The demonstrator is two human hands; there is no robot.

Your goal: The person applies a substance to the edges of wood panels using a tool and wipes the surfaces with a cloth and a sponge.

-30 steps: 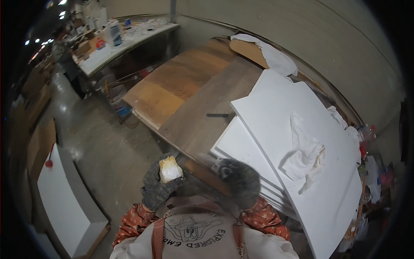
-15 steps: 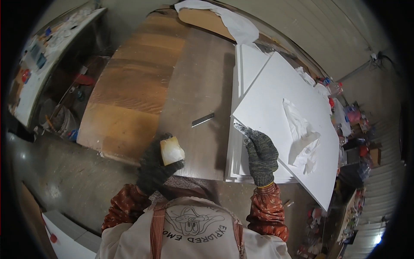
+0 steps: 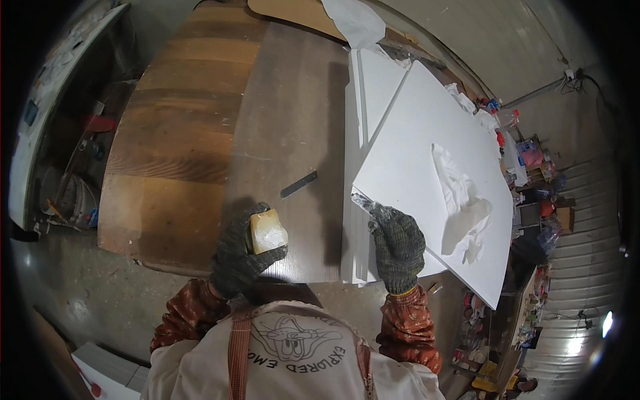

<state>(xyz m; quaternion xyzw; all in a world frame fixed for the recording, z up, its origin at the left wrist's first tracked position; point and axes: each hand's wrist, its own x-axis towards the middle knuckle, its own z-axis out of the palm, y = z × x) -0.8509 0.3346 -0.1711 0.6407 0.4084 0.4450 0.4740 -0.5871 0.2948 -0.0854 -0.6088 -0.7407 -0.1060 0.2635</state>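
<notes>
My left hand (image 3: 233,257), in a dark knitted glove, is closed round a yellowish block with a whitish face (image 3: 269,233), held above the table's near edge. My right hand (image 3: 400,247), gloved alike, is at the left corner of a white panel (image 3: 407,147) that lies askew on a stack of white panels (image 3: 373,87). Its fingers are bent together. A narrow, white-smeared tip (image 3: 361,200) juts from them by the corner; whether it is a tool or a fingertip is unclear. A dark flat blade-like strip (image 3: 299,185) lies on the table between my hands.
The wood-patterned table (image 3: 180,133) reaches away from me under the stack. Crumpled white sheeting (image 3: 460,207) rests on the askew panel. Cluttered shelves (image 3: 533,200) stand at the right, a white bench (image 3: 53,93) at the far left. A bucket (image 3: 73,200) sits left of the table.
The whole view has shifted, so table and panels appear farther left and slightly higher. My left hand still holds the block, and my right hand stays at the panel's corner.
</notes>
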